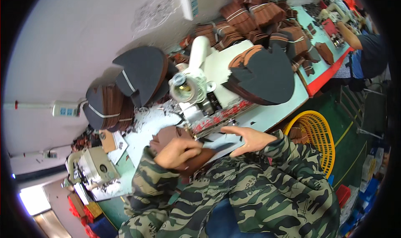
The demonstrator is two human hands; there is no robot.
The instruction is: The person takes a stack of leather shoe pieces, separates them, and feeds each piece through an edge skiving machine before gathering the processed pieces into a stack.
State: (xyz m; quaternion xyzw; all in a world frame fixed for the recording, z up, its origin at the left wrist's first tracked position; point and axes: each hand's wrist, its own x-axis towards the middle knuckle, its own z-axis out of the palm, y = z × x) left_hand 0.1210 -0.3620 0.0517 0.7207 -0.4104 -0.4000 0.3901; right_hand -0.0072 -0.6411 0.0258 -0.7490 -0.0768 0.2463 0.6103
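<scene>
My left hand [178, 153] is closed, its fingers curled over a brown leather-like piece [199, 159] at the near edge of the table. A further brown piece [161, 137] lies just beyond that hand. To the right, my right hand [252, 140] is open, with thumb and fingers apart. A dark, blurred flat piece [224, 147] lies between the hands, next to the right fingertips; whether they touch it I cannot tell. Directly ahead stands a white machine [202, 58] with a round head and a red-marked front bar [223, 116].
Dark fan-shaped stacks [267, 77] lie on the machine's right, with tied stacks [144, 73] on its left. Brown bundles [246, 18] are piled against the wall. A yellow basket [326, 133] stands at my right. Another machine [96, 167] is at left; a person [369, 50] works at far right.
</scene>
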